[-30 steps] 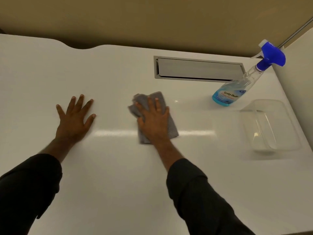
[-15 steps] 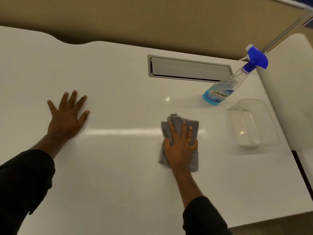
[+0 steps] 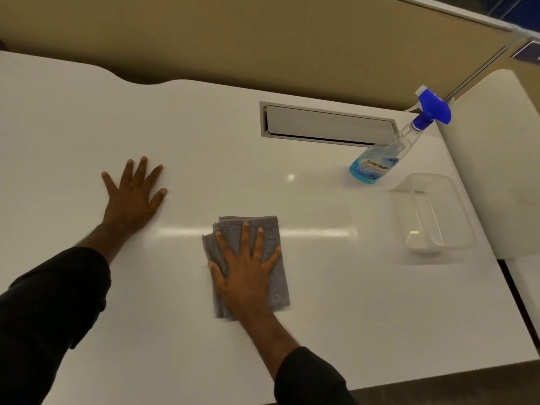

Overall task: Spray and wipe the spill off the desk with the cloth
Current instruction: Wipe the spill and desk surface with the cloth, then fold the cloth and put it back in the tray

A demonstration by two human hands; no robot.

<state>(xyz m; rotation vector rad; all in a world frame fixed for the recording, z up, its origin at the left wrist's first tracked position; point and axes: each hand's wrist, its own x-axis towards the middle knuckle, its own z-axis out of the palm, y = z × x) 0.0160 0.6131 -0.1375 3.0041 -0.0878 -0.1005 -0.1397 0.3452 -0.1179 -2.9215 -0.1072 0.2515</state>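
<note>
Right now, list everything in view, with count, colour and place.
desk: one, white, fills the view
cloth: one, grey, folded, flat on the desk at centre under the right hand
spray bottle: one, clear with blue liquid and blue trigger head, far right of the desk
tub: one, clear, right side of the desk, nearer than the bottle
cable hatch: one, grey, set into the desk's far side
partition: one, tan, behind the desk
left hand: flat on the desk, fingers spread
right hand: flat on the cloth
sleeves: two, black

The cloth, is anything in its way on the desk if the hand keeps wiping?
Nothing visible is. The right hand lies flat on the cloth, with bare desk around it. The spray bottle and clear tub sit well off toward the far right.
</note>
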